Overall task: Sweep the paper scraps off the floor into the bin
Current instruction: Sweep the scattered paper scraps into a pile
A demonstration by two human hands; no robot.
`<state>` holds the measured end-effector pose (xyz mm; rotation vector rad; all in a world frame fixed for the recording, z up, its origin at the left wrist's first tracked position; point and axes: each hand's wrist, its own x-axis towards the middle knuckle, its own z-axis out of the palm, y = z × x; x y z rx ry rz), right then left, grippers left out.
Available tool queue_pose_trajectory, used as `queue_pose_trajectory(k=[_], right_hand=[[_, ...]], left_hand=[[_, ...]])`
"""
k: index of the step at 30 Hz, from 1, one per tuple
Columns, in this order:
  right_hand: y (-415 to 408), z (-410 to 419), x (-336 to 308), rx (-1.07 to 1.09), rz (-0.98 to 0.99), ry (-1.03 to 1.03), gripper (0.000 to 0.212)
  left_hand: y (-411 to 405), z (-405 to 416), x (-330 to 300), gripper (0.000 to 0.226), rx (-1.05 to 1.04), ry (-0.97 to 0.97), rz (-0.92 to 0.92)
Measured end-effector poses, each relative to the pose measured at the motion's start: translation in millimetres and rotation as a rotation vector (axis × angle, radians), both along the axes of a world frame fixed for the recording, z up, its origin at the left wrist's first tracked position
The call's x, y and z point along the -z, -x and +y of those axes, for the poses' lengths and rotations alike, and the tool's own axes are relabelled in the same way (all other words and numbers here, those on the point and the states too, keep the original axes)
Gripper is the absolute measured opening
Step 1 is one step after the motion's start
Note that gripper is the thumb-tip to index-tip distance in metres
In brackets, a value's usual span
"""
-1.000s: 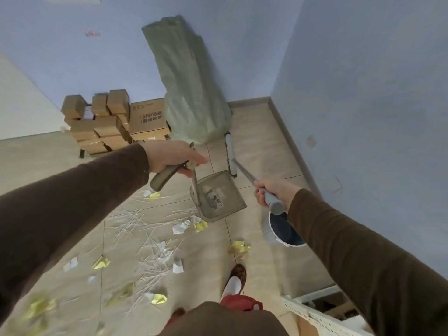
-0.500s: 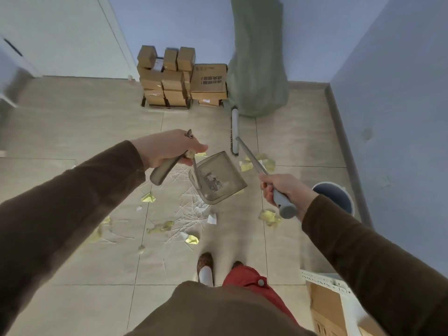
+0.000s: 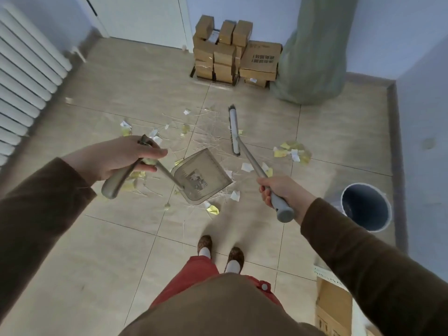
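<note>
Head view: the scene has swung wider than half a second ago, so a white ribbed radiator (image 3: 29,69) now shows at far left and the round dark-blue plastic bin (image 3: 366,207) sits fully in sight at near right, well apart from the mess. The left hand (image 3: 114,158) keeps its fingers curled round the grey handle of the translucent grey plastic dustpan (image 3: 201,178), which looks to hang above the tiles rather than rest on them. The right hand (image 3: 281,192) stays wrapped round the grey grip of the long-handled grey broom (image 3: 235,132), whose head reaches the floor further away. The white and yellow paper scraps (image 3: 292,151) lie scattered over the beige tiled floor (image 3: 121,238), with thin pale straws among them, around and beyond the pan. Nothing appears gathered yet; I judge the sweeping barely begun, the wider view serving to locate the bin.
</note>
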<state>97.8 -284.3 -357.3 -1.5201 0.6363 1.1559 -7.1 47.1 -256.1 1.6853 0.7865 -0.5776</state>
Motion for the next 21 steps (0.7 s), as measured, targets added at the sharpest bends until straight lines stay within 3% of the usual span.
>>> queue_pose_trajectory(k=[12,21], right_hand=[[83.1,87.7,-19.6,-0.143,-0.027,-0.043,0.015],[183.9,221.2,-9.6,-0.097,-0.078,-0.049,0.018]], left_hand=[[145.7,87.9,13.3,0.110,-0.173,-0.040,0.035],[266.3,210.8,44.1,0.116,-0.246,-0.006,0.117]])
